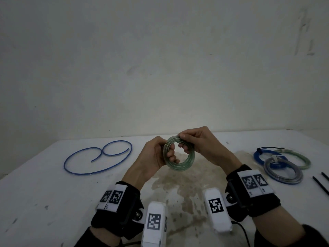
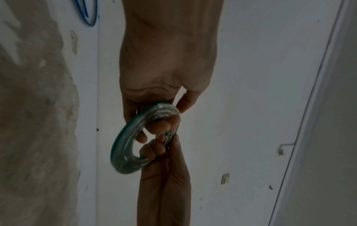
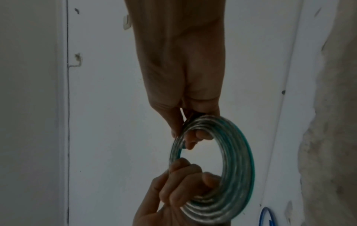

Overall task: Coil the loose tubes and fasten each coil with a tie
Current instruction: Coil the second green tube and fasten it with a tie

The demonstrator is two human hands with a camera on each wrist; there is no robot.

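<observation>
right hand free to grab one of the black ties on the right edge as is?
Probably not yet. The right hand grips the green tube coil together with the left hand. The black ties lie unobstructed on the table, but it must let go first.

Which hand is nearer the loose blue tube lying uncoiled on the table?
Left. The left hand grips the green coil just right of the loose blue tube; the right hand grips the coil's far side, farther from it.
</observation>
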